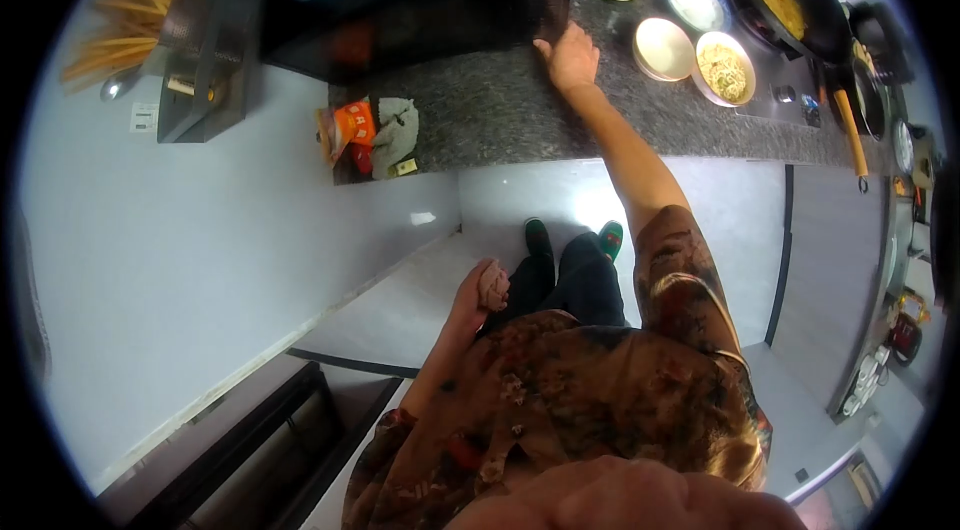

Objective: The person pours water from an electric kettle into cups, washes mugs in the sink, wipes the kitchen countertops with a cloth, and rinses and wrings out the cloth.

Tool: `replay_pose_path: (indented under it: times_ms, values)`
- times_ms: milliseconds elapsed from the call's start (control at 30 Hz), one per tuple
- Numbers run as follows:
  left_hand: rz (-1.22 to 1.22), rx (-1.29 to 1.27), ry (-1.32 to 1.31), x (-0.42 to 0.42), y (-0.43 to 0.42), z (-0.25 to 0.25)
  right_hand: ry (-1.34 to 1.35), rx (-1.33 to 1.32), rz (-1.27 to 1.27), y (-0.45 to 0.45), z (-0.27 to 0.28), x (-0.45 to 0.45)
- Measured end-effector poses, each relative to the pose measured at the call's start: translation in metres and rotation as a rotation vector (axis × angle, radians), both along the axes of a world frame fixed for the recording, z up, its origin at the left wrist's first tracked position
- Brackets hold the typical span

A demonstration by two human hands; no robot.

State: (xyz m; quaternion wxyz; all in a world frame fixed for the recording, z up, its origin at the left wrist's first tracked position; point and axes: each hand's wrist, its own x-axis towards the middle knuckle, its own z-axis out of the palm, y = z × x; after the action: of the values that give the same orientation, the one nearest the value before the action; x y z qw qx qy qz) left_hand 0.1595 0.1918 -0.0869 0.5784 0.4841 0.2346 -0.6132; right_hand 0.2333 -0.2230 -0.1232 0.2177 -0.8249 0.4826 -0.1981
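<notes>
My right hand (572, 58) reaches over the speckled dark counter (480, 120), its fingertips at the lower right corner of a black microwave (430, 5). The thumb is spread from the fingers and nothing shows in that hand. Low in front of my body, my left hand (475, 295) is closed around a crumpled brownish-pink cloth (493, 286). Right of my right hand stand an empty pale bowl (663, 50) and a bowl of noodle-like food (725, 70).
A dark wok (830, 10) with yellowish food sits on the stove at the right, beside a wooden-handled utensil (850, 130). An orange packet (354, 123) and a grey cloth (396, 135) lie at the counter's left end. A utensil holder (205, 60) hangs left.
</notes>
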Motion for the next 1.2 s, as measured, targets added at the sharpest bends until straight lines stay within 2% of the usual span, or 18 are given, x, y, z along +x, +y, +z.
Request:
replay_pose_path:
  times_ms: [133, 267, 367, 500, 567, 633, 733, 833, 933, 1000, 1100, 1200]
  values:
    - [0.016, -0.011, -0.033, -0.002, -0.010, 0.004, 0.065, -0.087, 0.027, 0.015, 0.029, -0.025]
    - [-0.075, -0.019, 0.009, -0.003, -0.016, 0.014, -0.208, -0.204, 0.256, 0.082, 0.039, -0.086]
    - [-0.087, -0.033, -0.005, -0.005, -0.021, 0.010, -0.225, 0.280, 0.436, 0.139, 0.023, -0.151]
    - [-0.117, -0.082, -0.018, 0.001, -0.036, 0.013, -0.009, 0.550, 0.477, 0.180, 0.000, -0.229]
    - [-0.113, -0.092, -0.035, 0.004, -0.042, -0.003, 0.000, 0.583, 0.447, 0.180, 0.002, -0.258]
    - [-0.101, -0.091, -0.051, 0.008, -0.052, -0.002, 0.038, 0.738, 0.408, 0.177, 0.008, -0.279]
    - [-0.211, -0.134, -0.171, 0.003, -0.072, 0.010, 0.018, 0.708, 0.342, 0.163, 0.018, -0.299]
    - [-0.089, -0.048, -0.279, -0.013, -0.088, 0.021, -0.039, 0.707, 0.349, 0.140, 0.029, -0.312]
    - [-0.063, -0.138, -0.190, -0.028, -0.097, 0.028, -0.061, 0.666, 0.339, 0.119, 0.044, -0.324]
    - [-0.036, -0.164, -0.188, -0.043, -0.111, 0.034, -0.135, 0.637, 0.330, 0.110, 0.029, -0.336]
    - [0.003, -0.131, -0.240, -0.073, -0.137, 0.070, -0.156, 0.661, 0.313, 0.094, 0.026, -0.354]
    - [-0.075, -0.157, -0.165, -0.078, -0.146, 0.053, -0.161, 0.695, 0.286, 0.080, 0.031, -0.381]
